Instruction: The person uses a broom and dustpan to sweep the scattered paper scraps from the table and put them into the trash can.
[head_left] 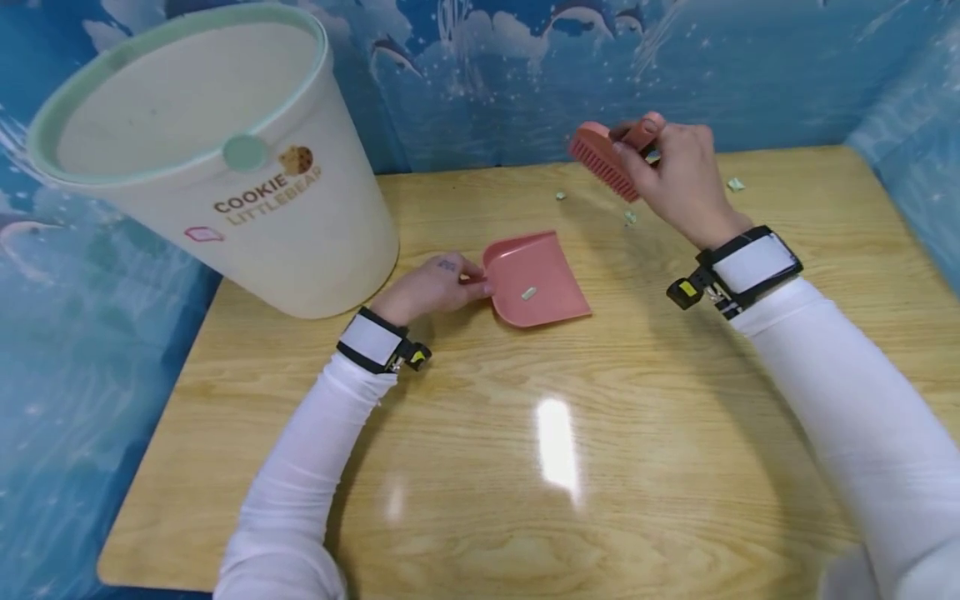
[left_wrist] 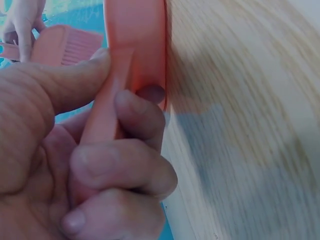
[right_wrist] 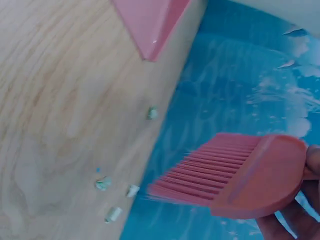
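Note:
My left hand (head_left: 435, 289) grips the handle of a pink dustpan (head_left: 536, 267), its fingers curled round the handle (left_wrist: 105, 110) in the left wrist view. The pan lies over the table with its wide edge facing right, and one small pale scrap (head_left: 528, 293) sits in it. Raised near the back edge, my right hand (head_left: 686, 171) holds a small pink brush (head_left: 603, 158) by its handle. The bristles (right_wrist: 205, 172) hang above the table's back edge, apart from the scraps. Small greenish scraps (right_wrist: 103, 183) lie on the wood below the brush.
A large white bin (head_left: 300, 242) with a green rim stands at the table's back left, beside my left hand. Another scrap (head_left: 736, 184) lies right of my right hand. Blue sea-patterned covering (head_left: 480, 92) rises behind the wooden table (head_left: 465, 467).

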